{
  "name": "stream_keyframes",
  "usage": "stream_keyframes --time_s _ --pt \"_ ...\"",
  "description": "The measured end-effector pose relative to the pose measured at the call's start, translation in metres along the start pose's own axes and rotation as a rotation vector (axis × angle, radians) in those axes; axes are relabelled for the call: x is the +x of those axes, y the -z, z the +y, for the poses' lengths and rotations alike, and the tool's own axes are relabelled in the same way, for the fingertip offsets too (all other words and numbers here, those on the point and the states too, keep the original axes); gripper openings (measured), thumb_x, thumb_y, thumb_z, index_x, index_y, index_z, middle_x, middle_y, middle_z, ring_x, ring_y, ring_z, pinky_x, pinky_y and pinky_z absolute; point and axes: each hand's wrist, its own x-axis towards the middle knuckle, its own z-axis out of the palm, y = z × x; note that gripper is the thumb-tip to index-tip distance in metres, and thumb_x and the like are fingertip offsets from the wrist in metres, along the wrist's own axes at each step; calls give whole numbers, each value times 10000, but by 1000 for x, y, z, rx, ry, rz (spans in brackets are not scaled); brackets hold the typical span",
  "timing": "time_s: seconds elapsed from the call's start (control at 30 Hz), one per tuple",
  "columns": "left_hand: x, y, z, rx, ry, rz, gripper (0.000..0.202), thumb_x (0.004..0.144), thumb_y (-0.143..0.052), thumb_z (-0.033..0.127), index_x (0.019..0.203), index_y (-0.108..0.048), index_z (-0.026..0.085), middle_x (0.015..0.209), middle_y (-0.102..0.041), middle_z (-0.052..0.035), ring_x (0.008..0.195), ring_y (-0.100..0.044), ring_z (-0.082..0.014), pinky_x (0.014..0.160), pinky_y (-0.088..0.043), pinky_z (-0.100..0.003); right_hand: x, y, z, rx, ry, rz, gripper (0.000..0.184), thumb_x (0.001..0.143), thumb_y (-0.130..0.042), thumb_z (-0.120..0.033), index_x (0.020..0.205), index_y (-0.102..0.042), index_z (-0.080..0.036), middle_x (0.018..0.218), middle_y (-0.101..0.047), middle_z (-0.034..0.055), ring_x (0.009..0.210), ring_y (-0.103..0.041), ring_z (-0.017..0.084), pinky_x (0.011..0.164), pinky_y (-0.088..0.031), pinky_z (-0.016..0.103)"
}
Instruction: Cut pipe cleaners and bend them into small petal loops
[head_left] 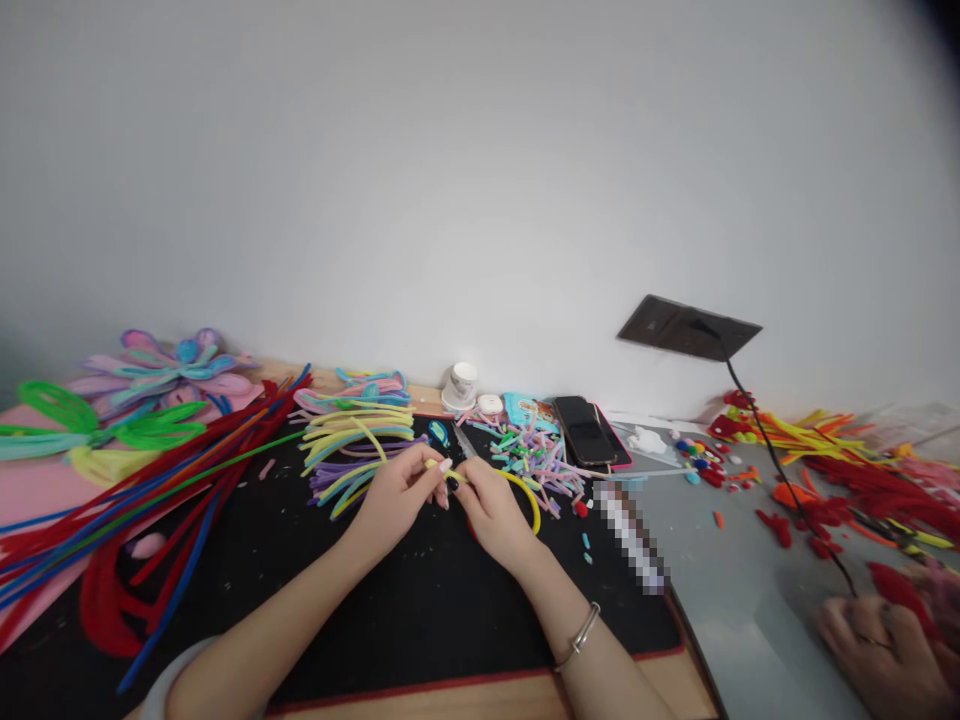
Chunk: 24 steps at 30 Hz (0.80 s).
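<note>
My left hand (405,487) is closed in a pinch on a pale yellow pipe cleaner (369,437), whose free end sticks up to the left. The fingertips of my right hand (491,505) meet it and pinch the same pipe cleaner. A metal scissor blade (466,443) points away from me just beyond my right hand. Beside that hand curves a bright yellow loop (535,505); whether it is the scissors' handle I cannot tell. Left of my hands, cut yellow, blue and purple pipe cleaners (330,450) lie in a bundle. Short pastel pieces (529,450) are heaped to the right.
Long red and blue pipe cleaners (187,470) and fuzzy flowers (165,370) lie left. A paper cup (463,378) and a phone (583,430) stand near the wall. A mounted tablet-like panel (686,327) trails a cable. Another person's hand (885,650) rests at right.
</note>
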Motion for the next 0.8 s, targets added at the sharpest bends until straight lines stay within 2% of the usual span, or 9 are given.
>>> stream_keyframes --time_s 0.13,0.37,0.47,0.6,0.8 --pt "0 0 0 7 24 6 193 830 -501 340 734 -489 172 531 -558 41 502 -547 -113 526 -398 -223 -2 -2 -1 -50 -28 -75 186 900 -385 -208 719 -424 -194 679 -457 -18 630 -442 127 595 -329 235" --pt "-1 0 -1 0 52 0 217 822 -515 358 708 -468 179 516 -562 42 483 -556 -117 505 -403 -226 -3 -2 -4 -15 -58 -130 172 907 -342 -210 769 -444 -203 678 -484 -7 601 -454 135 570 -306 239" --pt "-1 0 -3 -20 66 -3 225 812 -530 370 709 -460 182 514 -572 40 479 -568 -125 491 -406 -227 -4 -1 -5 11 -62 -135 143 901 -360 -212 789 -448 -208 684 -498 -3 606 -461 140 578 -305 242" --pt "0 0 -2 -55 79 -25 236 821 -514 383 711 -451 184 512 -557 47 456 -554 -117 478 -397 -226 -3 -1 -4 7 -64 -99 205 908 -336 -224 714 -404 -212 631 -435 -17 551 -410 133 562 -280 250" --pt "2 4 0 -137 127 -7 294 804 -530 426 667 -450 178 461 -448 78 398 -414 -71 442 -346 -199 -1 -2 7 305 -187 -155 331 914 -331 -319 610 -384 -201 525 -394 -34 484 -349 112 508 -269 239"
